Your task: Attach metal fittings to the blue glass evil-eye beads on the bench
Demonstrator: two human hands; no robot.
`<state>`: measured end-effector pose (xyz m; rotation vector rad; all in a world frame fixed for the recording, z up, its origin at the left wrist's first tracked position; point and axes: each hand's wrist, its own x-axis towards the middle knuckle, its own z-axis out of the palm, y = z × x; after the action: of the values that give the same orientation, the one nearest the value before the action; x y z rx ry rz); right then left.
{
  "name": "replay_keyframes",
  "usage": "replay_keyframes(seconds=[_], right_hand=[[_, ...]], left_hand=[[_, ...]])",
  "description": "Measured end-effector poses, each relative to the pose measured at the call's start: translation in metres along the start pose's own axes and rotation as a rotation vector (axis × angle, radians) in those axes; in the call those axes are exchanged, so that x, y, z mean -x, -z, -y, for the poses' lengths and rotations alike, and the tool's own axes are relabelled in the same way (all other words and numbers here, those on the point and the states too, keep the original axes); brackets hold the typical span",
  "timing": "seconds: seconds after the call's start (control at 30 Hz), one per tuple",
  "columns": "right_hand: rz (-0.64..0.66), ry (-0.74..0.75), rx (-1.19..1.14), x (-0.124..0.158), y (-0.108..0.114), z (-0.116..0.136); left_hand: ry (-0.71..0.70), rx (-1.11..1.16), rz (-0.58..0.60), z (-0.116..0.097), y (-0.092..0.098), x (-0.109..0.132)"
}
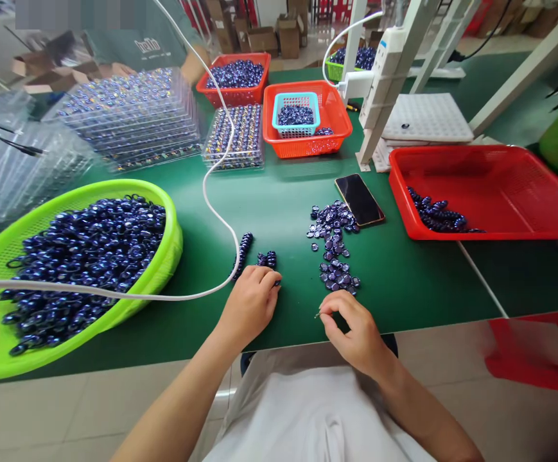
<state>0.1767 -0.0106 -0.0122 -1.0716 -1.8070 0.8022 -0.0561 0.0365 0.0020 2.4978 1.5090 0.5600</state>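
My left hand (253, 298) has its fingers curled down at the near end of two short stacked rows of glossy dark blue ring-like pieces (267, 258); what lies under the fingertips is hidden. Just left of it, a longer row of the same pieces (244, 253) lies on the green table. My right hand (356, 328) pinches a small shiny piece (317, 315) between thumb and forefinger, above the table's near edge. Beyond that hand spread loose flat dark blue discs (339, 276) in a long patch reaching back to a phone (359, 199).
A green basket (175, 237) heaped with dark blue pieces stands left, crossed by a white cable (211, 199). At right is a red tray (500, 221). Behind are stacked clear trays (139, 128), an orange basket (307, 149) and a white post (379, 96). Another person (144, 38) is across the table.
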Motion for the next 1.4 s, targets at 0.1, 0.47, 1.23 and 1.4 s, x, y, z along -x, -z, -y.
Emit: replay_keyframes(seconds=[0.1,0.47,1.23,1.4], right_hand=[[0.015,-0.049,-0.059,-0.003,-0.001,0.004],[-0.043,-0.150,-0.238,-0.002,-0.014,0.008],[0.010,-0.210,-0.170,-0.007,-0.011,0.019],[0.054,-0.360,-0.200,-0.016,-0.004,0.023]], left_hand=[[0.013,0.086,-0.125,0.001,-0.003,0.004],[0.613,1.406,-0.135,-0.049,-0.017,0.009],[0.378,0.993,-0.133,-0.046,-0.029,0.026],[0.234,0.999,-0.168,-0.044,-0.026,0.026]])
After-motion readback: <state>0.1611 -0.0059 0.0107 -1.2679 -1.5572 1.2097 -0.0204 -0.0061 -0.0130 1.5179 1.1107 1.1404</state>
